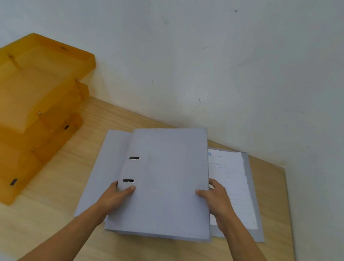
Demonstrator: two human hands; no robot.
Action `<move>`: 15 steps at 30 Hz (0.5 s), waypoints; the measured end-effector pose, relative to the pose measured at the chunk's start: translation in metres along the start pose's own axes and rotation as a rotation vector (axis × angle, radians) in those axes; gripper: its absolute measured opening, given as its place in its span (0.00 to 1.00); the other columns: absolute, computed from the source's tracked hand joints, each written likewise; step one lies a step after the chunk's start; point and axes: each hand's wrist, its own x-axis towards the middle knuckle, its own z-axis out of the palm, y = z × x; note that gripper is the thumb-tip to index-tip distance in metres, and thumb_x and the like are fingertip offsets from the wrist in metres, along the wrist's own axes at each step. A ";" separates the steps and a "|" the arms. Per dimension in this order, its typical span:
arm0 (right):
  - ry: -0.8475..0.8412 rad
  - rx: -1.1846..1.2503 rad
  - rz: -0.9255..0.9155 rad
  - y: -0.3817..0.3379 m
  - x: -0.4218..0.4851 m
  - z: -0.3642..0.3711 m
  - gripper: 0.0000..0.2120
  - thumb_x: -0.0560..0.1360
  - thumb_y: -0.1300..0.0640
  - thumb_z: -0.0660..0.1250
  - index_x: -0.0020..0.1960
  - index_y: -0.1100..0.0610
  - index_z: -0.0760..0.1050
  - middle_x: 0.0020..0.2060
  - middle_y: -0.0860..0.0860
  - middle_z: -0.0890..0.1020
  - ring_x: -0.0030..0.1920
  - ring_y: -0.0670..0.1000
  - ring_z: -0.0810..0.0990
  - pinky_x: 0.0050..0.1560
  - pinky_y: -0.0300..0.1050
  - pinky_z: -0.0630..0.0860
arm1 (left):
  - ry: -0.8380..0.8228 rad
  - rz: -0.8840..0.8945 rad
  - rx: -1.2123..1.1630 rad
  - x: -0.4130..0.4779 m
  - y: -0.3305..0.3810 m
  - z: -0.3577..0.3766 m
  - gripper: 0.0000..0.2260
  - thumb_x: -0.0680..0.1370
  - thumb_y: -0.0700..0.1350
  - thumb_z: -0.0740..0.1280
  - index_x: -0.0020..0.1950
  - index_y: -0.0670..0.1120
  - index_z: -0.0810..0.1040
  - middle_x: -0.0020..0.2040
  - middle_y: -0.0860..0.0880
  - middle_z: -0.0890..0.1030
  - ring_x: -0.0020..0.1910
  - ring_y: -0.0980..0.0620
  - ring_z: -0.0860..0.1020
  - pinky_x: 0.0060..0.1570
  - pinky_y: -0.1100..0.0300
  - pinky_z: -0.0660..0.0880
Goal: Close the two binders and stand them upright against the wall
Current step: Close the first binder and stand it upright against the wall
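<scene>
Orange translucent stacked trays (19, 112) at left, light wooden table (59, 220)

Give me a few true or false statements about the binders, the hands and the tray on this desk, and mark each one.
1. Both hands grip the closed grey binder: the left hand at its spine side, the right hand at its open edge. True.
2. The second binder is already closed. False: it lies open, with white paper showing.
3. The orange stacked tray stands to the left of the binders. True.
4. A binder already stands upright against the wall. False: neither does yet.
5. The held binder is red. False: it is grey.
</scene>
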 end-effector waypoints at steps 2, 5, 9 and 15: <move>0.021 -0.019 0.036 0.013 0.006 -0.005 0.23 0.76 0.67 0.69 0.70 0.59 0.72 0.61 0.57 0.81 0.59 0.59 0.82 0.57 0.53 0.80 | -0.021 0.005 0.027 -0.001 -0.001 0.004 0.23 0.77 0.53 0.71 0.69 0.45 0.75 0.63 0.46 0.82 0.57 0.46 0.81 0.55 0.54 0.76; 0.029 -0.081 0.044 0.024 0.011 -0.007 0.26 0.76 0.65 0.70 0.73 0.59 0.70 0.60 0.56 0.80 0.57 0.57 0.81 0.49 0.44 0.78 | -0.027 0.016 0.032 -0.001 -0.001 0.007 0.20 0.77 0.52 0.71 0.66 0.45 0.77 0.60 0.46 0.83 0.55 0.47 0.82 0.52 0.55 0.76; 0.058 -0.168 0.001 0.028 0.021 -0.004 0.28 0.76 0.60 0.71 0.74 0.58 0.68 0.64 0.55 0.78 0.62 0.57 0.79 0.58 0.48 0.79 | -0.072 0.020 0.017 0.004 -0.004 0.002 0.30 0.69 0.59 0.75 0.67 0.47 0.77 0.60 0.47 0.85 0.57 0.47 0.84 0.60 0.48 0.79; 0.045 -0.244 -0.064 0.044 0.027 0.010 0.35 0.80 0.63 0.63 0.83 0.56 0.53 0.79 0.53 0.64 0.78 0.56 0.65 0.79 0.55 0.60 | -0.024 0.044 0.020 -0.001 -0.011 0.009 0.32 0.71 0.59 0.75 0.72 0.51 0.71 0.64 0.49 0.81 0.59 0.48 0.81 0.63 0.46 0.77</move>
